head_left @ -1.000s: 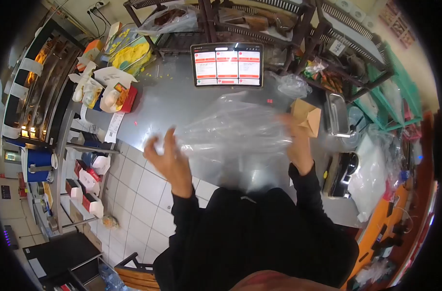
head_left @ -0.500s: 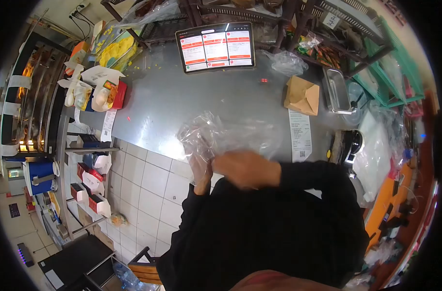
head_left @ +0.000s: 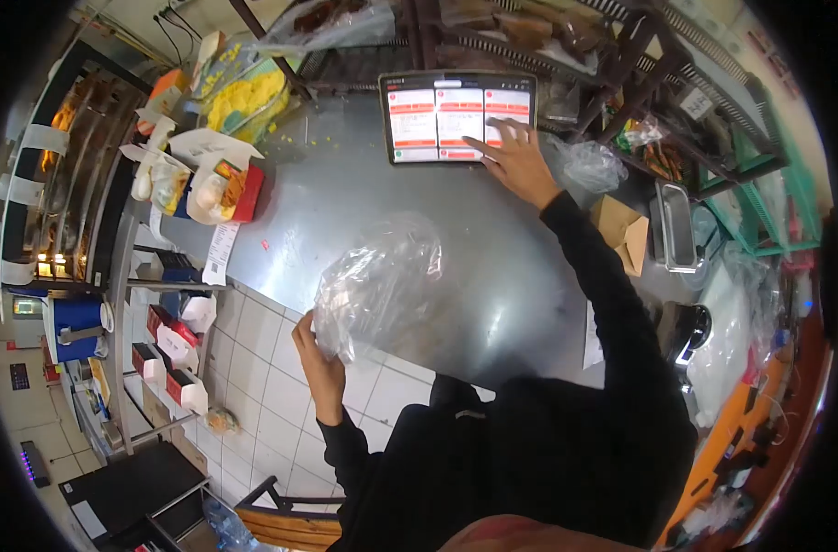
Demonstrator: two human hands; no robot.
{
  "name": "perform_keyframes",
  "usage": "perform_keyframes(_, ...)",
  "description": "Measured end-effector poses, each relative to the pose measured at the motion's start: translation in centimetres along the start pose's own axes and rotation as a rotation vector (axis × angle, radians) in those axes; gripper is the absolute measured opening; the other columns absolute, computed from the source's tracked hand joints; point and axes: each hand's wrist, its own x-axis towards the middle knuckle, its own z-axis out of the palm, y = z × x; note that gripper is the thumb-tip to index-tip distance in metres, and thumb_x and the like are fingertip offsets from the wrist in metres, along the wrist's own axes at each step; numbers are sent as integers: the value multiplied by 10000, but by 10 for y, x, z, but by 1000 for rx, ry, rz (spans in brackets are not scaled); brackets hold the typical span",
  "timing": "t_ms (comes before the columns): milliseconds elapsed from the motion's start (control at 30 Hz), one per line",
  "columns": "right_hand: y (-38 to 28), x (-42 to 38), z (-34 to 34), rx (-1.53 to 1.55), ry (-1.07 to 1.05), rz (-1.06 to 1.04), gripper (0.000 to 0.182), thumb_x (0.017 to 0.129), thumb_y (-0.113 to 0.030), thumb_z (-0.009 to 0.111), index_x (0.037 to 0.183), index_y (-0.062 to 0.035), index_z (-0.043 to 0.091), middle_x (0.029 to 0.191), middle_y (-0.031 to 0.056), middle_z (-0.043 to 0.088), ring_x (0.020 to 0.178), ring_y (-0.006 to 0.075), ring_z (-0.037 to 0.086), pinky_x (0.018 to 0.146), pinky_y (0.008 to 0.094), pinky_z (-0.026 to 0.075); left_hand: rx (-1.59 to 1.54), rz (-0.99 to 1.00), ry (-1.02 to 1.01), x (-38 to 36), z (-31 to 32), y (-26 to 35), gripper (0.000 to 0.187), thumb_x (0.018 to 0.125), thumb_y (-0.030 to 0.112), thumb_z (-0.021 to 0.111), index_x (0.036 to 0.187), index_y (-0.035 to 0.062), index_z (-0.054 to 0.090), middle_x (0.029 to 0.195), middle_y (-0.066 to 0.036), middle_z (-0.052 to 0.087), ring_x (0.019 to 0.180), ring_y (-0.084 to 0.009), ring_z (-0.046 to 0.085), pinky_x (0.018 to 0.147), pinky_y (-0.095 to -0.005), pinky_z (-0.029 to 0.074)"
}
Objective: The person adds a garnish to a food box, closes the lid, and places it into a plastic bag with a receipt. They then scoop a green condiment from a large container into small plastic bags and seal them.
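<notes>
A crumpled clear plastic bag (head_left: 377,281) rests over the front of the metal table. My left hand (head_left: 320,363) is closed on the bag's lower left edge, with part of the grip hidden by the plastic. At the back of the table a tablet (head_left: 435,120) stands tilted, its lit screen filled with columns of white and red panels. My right hand (head_left: 515,161) reaches over to it, fingers stretched out and apart, the index fingertip at the lower part of the screen. Nothing is held in that hand.
Open food boxes (head_left: 218,189) stand at the left beside a tray of yellow food (head_left: 244,101). To the right are a brown carton (head_left: 619,235) and a steel pan (head_left: 676,225). Dark racks (head_left: 594,83) line the back. A paper receipt (head_left: 219,253) hangs over the left edge.
My right hand has left the bag and moved forward to the tablet. My left hand has shifted left with the bag, which now looks more spread out. The view has tilted slightly.
</notes>
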Motion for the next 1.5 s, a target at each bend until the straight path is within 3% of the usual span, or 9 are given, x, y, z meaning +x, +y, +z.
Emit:
perform_keyframes(333,-6,14,32,-390,80,-112,413,811,-290,504,1218,-269,445,1336,75,286,1197,267,301,962,470,262,221,503,-8,12,7,4,700,540,-135,582,1169,111,399,1281,-148,380,1196,-335,289,964,-424,256)
perform_keyframes(567,-102,-90,-2,619,-195,-413,201,678,-159,538,817,-15,553,801,120,552,742,300,547,674,407,464,-396,119,35,13,37,12,307,669,-77,541,955,17,482,861,-134,509,768,-247,510,693,-332,405)
perform_keyframes(600,-143,-71,-30,651,252,-644,194,676,-157,545,799,-10,574,803,114,572,731,286,572,687,401,478,-551,67,45,10,41,16,255,691,-63,545,927,10,485,837,-133,509,734,-233,515,669,-322,407)
perform_keyframes(833,-154,-53,-12,1266,-92,-123,380,797,-134,522,1163,-103,424,1194,116,414,1112,248,422,886,411,410,-288,449,-555,26,-4,89,350,631,-57,590,945,98,590,684,-71,389,599,-212,446,527,-267,389)
perform_keyframes(1100,-45,-113,-11,1997,568,570,528,819,-180,523,1278,-134,266,1205,103,423,1127,290,412,865,567,393,184,518,83,-8,-14,77,190,601,-70,583,677,94,522,598,-30,374,593,-186,457,425,-288,344)
perform_keyframes(1200,-43,-118,-16,2198,469,213,545,810,-170,532,1285,-123,270,1198,121,442,1109,298,432,864,516,419,140,453,418,-3,-9,79,190,590,-80,622,661,47,499,659,-84,453,659,-244,481,556,-321,369)
perform_keyframes(1333,-99,-94,-19,220,-735,128,396,857,-298,456,1167,-52,439,962,189,560,830,323,579,722,352,472,285,265,387,19,27,53,346,606,-16,643,914,88,526,863,-149,491,862,-300,466,832,-370,376)
perform_keyframes(1400,-138,-100,-13,494,-1155,266,364,887,-315,383,1073,-15,473,859,213,567,807,309,577,669,370,465,80,388,-135,18,30,53,405,695,-8,528,1084,92,481,837,-95,540,768,-273,534,747,-370,412)
perform_keyframes(1500,-150,-147,14,232,-1073,-382,325,893,-289,361,1051,-32,481,865,185,574,783,251,582,636,380,463,240,131,267,23,30,-22,263,698,-24,491,941,76,504,715,-109,547,452,-301,491,452,-386,394)
